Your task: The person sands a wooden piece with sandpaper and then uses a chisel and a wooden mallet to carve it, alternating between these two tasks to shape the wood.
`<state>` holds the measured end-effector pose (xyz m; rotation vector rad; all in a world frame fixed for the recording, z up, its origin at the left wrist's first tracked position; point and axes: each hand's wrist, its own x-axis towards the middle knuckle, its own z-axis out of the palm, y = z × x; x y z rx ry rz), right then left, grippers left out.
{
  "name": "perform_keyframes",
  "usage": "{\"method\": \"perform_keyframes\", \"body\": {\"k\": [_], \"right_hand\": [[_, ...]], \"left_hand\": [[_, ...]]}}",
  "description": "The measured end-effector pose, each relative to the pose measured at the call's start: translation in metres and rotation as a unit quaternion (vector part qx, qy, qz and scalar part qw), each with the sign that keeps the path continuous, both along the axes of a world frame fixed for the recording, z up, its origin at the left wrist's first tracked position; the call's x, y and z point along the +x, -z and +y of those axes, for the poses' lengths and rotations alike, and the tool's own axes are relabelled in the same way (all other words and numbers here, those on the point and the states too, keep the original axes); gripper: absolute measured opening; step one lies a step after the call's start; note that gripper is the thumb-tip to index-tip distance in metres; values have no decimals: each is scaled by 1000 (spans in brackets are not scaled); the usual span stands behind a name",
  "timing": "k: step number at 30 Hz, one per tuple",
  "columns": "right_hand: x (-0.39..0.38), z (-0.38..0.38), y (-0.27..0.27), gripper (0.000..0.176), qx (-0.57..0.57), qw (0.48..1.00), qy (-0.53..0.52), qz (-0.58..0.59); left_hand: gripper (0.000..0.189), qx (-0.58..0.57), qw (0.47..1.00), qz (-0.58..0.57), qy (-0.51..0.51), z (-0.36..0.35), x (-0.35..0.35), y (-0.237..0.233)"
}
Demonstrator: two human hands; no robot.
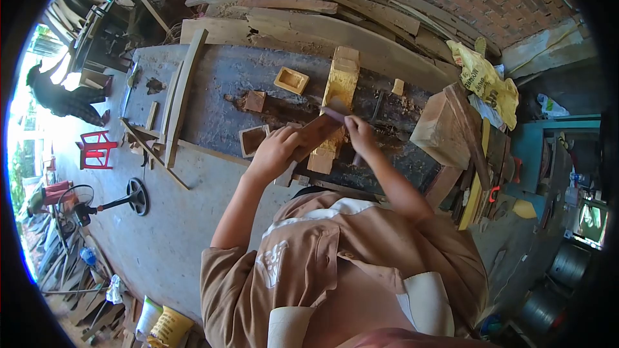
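My left hand is closed on a brown wooden piece, which lies tilted over a yellowish wood block on the dark workbench. In my right hand is a dark, slender tool; its far end is at the upper end of the brown piece. Just beyond my left hand stands a small open wooden box. Farther back lie a reddish wood block and a light hollowed wooden box. The tool's exact kind cannot be made out.
Long planks lie at the bench's left. A big wood block sits at the right, near a yellow sack. Boards are stacked behind the bench. A person stands far left, beyond a red stool and a fan.
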<state>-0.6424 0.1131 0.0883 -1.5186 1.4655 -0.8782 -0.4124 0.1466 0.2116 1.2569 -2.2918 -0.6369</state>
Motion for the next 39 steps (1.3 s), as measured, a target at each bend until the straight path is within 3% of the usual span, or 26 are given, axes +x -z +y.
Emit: {"method": "perform_keyframes", "body": {"k": [2,5,6,7,8,10,11,15,17,18,20,24,28,29,30,33,35,39], "right_hand": [[-23,-16,37,34,5,997,8,78],[-22,-25,42,38,34,992,9,120],[-19,-21,40,38,34,992,12,119],[-12,-16,34,39,11,994,27,109],[-9,-14,31,40,-12,994,42,99],[-10,-13,34,43,17,994,51,99],[-11,-8,36,44,45,993,48,96],[-8,-2,31,47,122,990,20,60],[-8,-3,39,47,116,991,25,62],[-8,-4,43,47,111,991,31,65],[-5,-5,51,46,67,995,34,63],[1,-8,35,44,16,997,40,65],[2,-25,20,44,56,993,35,96],[4,-31,20,45,5,995,43,91],[5,-37,19,46,-46,994,52,85],[11,-51,9,44,-38,996,33,69],[20,-51,-2,46,-11,1000,4,24],[53,-23,-64,42,-3,996,-73,-47]], "left_hand": [[29,-3,1000,-10,18,8,1,4],[44,11,999,22,-34,15,-5,11],[52,68,979,160,-104,19,-11,21],[60,122,932,294,-171,21,-15,28],[60,122,933,295,-168,22,-16,32],[70,306,797,469,-226,26,-16,39],[72,336,743,536,-220,25,-15,44],[54,347,686,611,-191,24,-7,44],[44,418,624,611,-250,20,0,46],[44,418,626,609,-249,16,0,40],[32,436,624,550,-344,7,-2,25],[30,454,645,506,-349,2,5,27],[28,368,721,495,-316,5,-10,20],[28,346,745,482,-306,4,-12,19],[28,346,746,481,-304,4,-16,15],[31,322,762,488,-278,1,-23,5],[35,240,875,364,-209,1,-22,5],[34,222,898,311,-216,-2,-22,16]]}}
